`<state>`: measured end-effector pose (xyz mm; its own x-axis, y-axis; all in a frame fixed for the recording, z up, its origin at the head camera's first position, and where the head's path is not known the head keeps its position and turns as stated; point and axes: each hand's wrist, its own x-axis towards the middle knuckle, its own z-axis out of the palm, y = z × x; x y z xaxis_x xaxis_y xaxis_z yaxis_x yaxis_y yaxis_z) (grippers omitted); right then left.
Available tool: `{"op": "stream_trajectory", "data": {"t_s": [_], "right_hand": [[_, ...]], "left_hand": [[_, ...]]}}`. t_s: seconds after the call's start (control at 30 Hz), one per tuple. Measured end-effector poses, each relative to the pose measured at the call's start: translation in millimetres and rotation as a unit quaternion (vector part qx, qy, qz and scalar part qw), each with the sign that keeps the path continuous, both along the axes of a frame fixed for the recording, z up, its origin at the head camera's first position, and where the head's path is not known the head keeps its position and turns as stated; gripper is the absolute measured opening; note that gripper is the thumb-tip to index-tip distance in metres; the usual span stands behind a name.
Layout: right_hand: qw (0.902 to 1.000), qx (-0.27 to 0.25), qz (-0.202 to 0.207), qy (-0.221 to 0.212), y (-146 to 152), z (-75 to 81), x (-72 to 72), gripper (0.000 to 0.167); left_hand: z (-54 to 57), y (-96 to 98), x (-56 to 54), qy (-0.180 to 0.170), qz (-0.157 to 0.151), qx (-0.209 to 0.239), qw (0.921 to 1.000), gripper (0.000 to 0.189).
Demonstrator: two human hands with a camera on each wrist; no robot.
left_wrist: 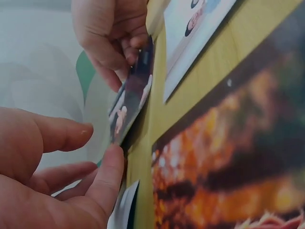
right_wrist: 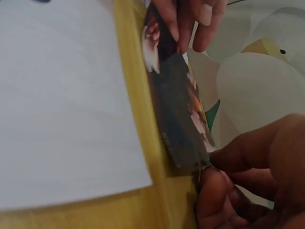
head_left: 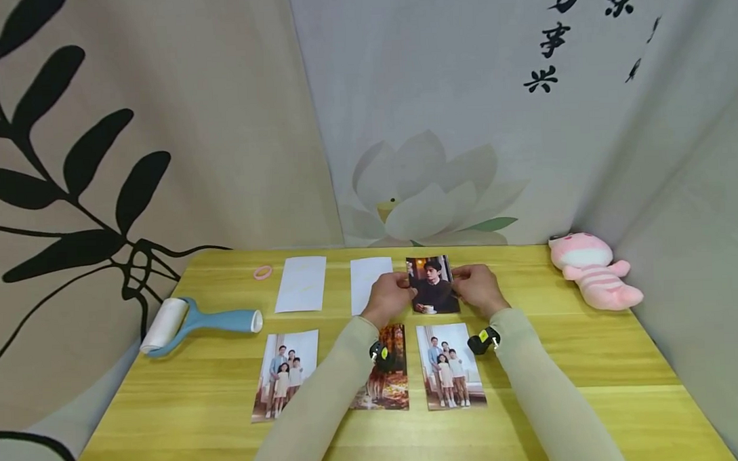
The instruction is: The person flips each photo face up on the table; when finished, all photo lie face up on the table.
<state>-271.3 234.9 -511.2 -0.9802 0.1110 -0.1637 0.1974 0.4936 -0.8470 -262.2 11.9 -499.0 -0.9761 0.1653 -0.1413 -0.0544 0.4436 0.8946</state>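
A glossy photo (head_left: 433, 289) of a person in dark clothes, holding a cup, is between my two hands at the back of the table. My right hand (head_left: 479, 289) pinches its right edge between thumb and finger, as the right wrist view shows at the corner. On the other side, my left hand (head_left: 391, 299) touches the left edge with one fingertip, its index finger (left_wrist: 66, 136) stretched out apart from the photo. A white card (head_left: 367, 274) lies partly behind the left hand. Below are an autumn-coloured photo (head_left: 395, 372), partly covered by the left forearm, and a family photo (head_left: 452, 370).
Another white card (head_left: 300, 284) and a pink ring (head_left: 263, 273) lie at the back left. A blue-handled lint roller (head_left: 216, 322) is on the left, near a second family photo (head_left: 282, 376). A pink plush toy (head_left: 595, 271) rests at the right edge, before the curtain.
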Motion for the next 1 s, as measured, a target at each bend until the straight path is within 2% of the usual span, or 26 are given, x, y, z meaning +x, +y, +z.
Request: {"op": "stream_trajectory", "data": {"t_s": [0.23,0.37,0.53,0.73,1.0], "right_hand": [[0.9992,-0.034,0.0,-0.022,2,2.7,4.0,0.043],[0.9999,-0.013,0.007,-0.003,-2,8.1,7.2,0.044],[0.9987,0.021,0.036,0.028,-16,19.5,9.9,0.046],[0.9978,0.002,0.057,0.035,-44,29.1,7.7,0.046],[0.9945,-0.005,0.092,0.05,-75,28.1,1.0,0.048]], "left_hand": [[5.2,-9.0,3.5,-0.009,-0.019,0.032,0.9992,0.052],[5.6,-20.8,3.4,-0.005,-0.013,0.059,0.9982,0.049],[5.8,-39.3,1.5,0.011,0.023,0.082,0.9963,0.046],[10.8,-63.6,2.3,0.019,0.055,0.085,0.9947,0.048],[10.2,-91.7,3.7,0.014,0.1,0.069,0.9925,0.053]]}}
